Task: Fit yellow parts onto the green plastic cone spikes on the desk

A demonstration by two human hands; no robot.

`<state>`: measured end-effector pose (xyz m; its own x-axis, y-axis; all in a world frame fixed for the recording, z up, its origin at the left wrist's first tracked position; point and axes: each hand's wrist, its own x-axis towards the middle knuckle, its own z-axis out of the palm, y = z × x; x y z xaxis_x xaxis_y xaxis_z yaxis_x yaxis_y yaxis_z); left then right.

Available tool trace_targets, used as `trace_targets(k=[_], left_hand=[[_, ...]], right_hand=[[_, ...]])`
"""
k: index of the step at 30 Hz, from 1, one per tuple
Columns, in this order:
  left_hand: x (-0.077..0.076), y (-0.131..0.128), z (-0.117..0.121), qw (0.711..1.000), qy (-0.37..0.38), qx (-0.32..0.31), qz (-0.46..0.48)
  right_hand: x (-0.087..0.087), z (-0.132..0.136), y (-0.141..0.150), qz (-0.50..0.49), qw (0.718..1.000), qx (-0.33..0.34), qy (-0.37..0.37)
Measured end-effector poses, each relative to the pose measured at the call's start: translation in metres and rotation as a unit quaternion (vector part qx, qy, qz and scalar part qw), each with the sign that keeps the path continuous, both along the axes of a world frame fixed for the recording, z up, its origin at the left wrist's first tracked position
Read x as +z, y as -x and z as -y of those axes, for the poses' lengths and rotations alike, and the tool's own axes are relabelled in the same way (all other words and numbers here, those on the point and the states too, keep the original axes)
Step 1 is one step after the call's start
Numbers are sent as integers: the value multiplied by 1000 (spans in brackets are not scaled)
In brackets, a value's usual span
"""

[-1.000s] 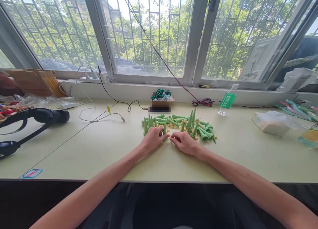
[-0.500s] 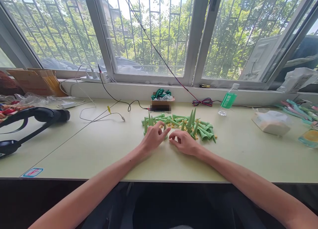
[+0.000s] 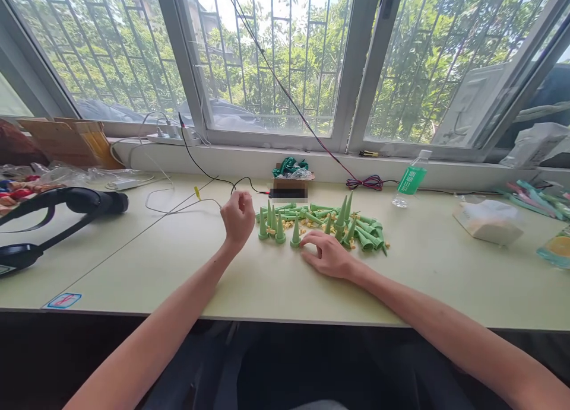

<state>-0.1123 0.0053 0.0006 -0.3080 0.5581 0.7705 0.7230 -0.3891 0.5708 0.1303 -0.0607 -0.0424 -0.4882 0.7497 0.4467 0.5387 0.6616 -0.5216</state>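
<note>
My left hand [image 3: 238, 219] is raised over the table, left of the green cones, its fingers curled into a fist. Whether anything is inside it is hidden. My right hand [image 3: 328, 254] rests on the table with fingers bent and thumb apart, nothing visible between them. Its fingertips are beside the base of a small upright green cone [image 3: 295, 234], perhaps touching it. Several more green cones [image 3: 279, 231] stand upright to the left. Behind my right hand are taller upright cones [image 3: 342, 215] and a pile of lying green cones [image 3: 369, 237], with small yellow pieces [image 3: 307, 223] scattered among them.
A small cardboard box [image 3: 289, 187] with green wrapping stands behind the pile. A water bottle [image 3: 410, 180] and a tissue pack [image 3: 488, 220] are to the right. At left lie a black headset [image 3: 84, 201] and a loose white cable [image 3: 178, 210].
My left hand has left the front upright cone, moved left and upward, and curled into a fist. That cone stays standing. My right hand has barely moved. The view has shifted slightly.
</note>
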Motion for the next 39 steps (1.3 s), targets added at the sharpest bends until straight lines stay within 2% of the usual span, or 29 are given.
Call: trace_targets(k=[4, 9, 12, 15, 19, 22, 25, 29, 33, 36, 39], left_hand=[[-6, 17, -19, 995, 94, 4, -36], [-13, 26, -29, 972, 216, -60, -68], [-16, 27, -32, 956, 268, -75, -92], [-19, 27, -33, 943, 298, -79, -126], [-21, 26, -31, 937, 301, -89, -154], [-20, 24, -30, 943, 285, -92, -145], [-16, 20, -27, 961, 239, -82, -109], [-5, 13, -18, 994, 85, -51, -48], [5, -1, 3, 995, -84, -40, -37], [1, -19, 23, 985, -120, -106, -71], [-11, -35, 38, 963, -88, -219, -127]], right_hand=[[-1, -3, 0, 2, 1000, 4, -3], [0, -4, 1, 8, 1000, 10, -4], [2, -3, 2, 14, 1000, 5, -1], [2, -3, 2, 15, 1000, 2, 1], [2, -3, 1, 18, 1000, 0, 4], [3, -2, 2, 18, 1000, -2, 6], [2, -3, 2, 19, 1000, -6, 7], [-2, -5, 2, 29, 999, -28, -1], [-5, -5, 3, 38, 998, -55, -10], [-4, -4, 4, 47, 998, -43, -16], [-1, -2, 5, 71, 997, -36, -17]])
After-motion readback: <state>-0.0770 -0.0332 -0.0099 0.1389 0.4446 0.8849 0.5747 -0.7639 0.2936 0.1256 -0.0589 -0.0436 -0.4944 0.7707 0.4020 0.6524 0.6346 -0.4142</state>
